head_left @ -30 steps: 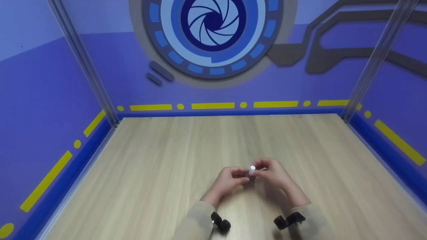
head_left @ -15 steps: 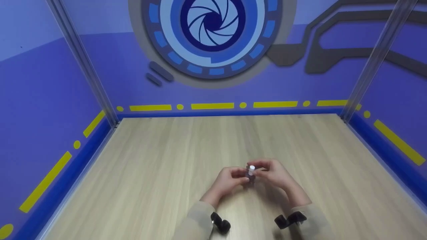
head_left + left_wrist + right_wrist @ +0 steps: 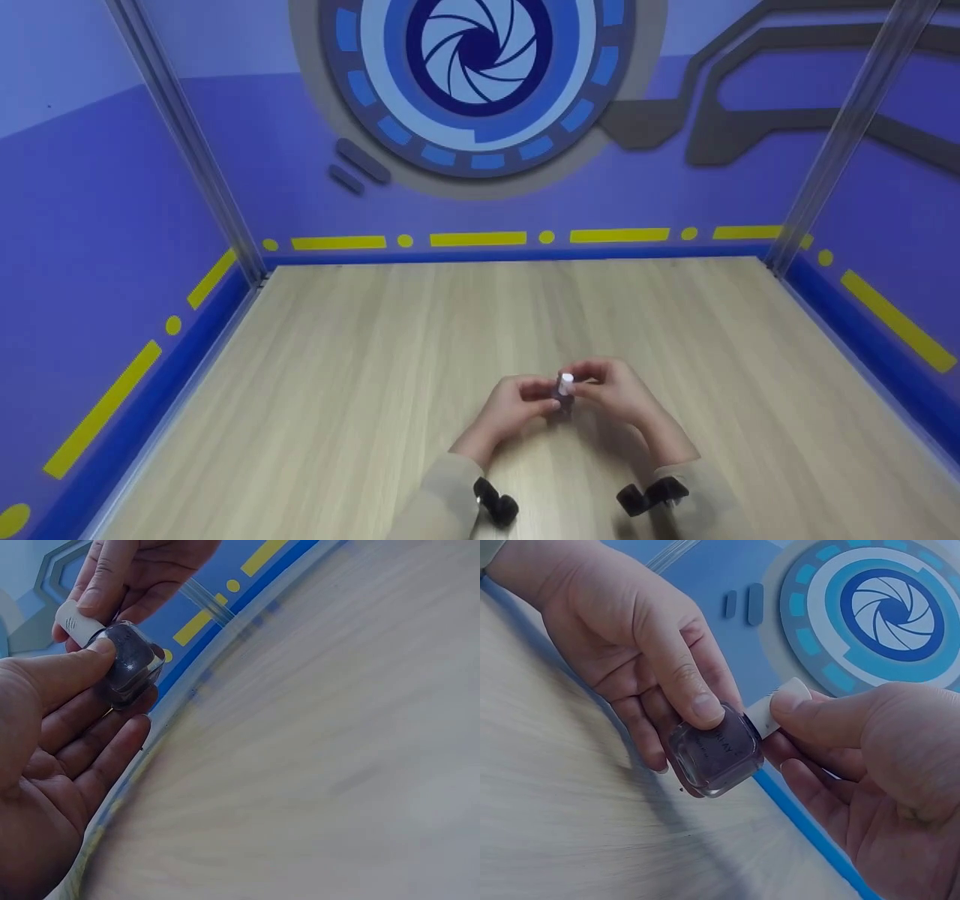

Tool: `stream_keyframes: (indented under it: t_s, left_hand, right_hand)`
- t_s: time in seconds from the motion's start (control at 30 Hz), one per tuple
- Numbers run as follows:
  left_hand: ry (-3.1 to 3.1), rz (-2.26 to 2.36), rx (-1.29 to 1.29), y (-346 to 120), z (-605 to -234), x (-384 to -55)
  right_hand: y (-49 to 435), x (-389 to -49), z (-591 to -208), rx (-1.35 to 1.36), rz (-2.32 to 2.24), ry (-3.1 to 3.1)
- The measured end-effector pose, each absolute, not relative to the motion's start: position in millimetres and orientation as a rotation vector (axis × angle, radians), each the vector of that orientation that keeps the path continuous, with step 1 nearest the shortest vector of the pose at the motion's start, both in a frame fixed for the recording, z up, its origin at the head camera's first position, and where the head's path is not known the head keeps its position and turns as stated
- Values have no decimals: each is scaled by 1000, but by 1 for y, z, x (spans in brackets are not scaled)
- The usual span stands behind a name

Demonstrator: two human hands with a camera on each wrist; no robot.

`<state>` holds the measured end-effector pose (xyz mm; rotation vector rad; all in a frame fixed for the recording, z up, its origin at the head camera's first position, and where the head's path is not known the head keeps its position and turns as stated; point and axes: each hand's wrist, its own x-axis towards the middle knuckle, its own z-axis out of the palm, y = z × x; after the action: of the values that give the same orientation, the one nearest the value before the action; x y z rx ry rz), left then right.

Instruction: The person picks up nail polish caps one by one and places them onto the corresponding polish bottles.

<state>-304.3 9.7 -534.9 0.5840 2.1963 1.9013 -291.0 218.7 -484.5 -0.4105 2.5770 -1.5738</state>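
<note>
A small nail polish bottle of clear glass with dark purple-grey contents is between my two hands. Its white cap sits at the bottle's neck. My left hand pinches the glass body, thumb on the front face and fingers behind. With thumb and fingers my right hand grips the white cap. Seen in the left wrist view, the bottle tilts, its cap toward the upper left. Small lettering shows on the glass in the right wrist view.
Both hands are over a pale wood-grain table. Blue-purple panels with yellow dashes enclose its back and sides, with metal posts at the corners. Black wrist mounts sit on both beige sleeves.
My right fingers shift slightly around the white cap, reaching farther left half a second ago and drawn back a little now. The left hand stays in place on the bottle.
</note>
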Motion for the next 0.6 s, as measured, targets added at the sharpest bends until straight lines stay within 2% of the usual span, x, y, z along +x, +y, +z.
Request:
stream_keyframes:
  t_s: [0.6]
  left_hand:
    - [2187,1906,612,10,-534,-303]
  right_hand:
    - [215,-292,-491,-251,-1582,2633]
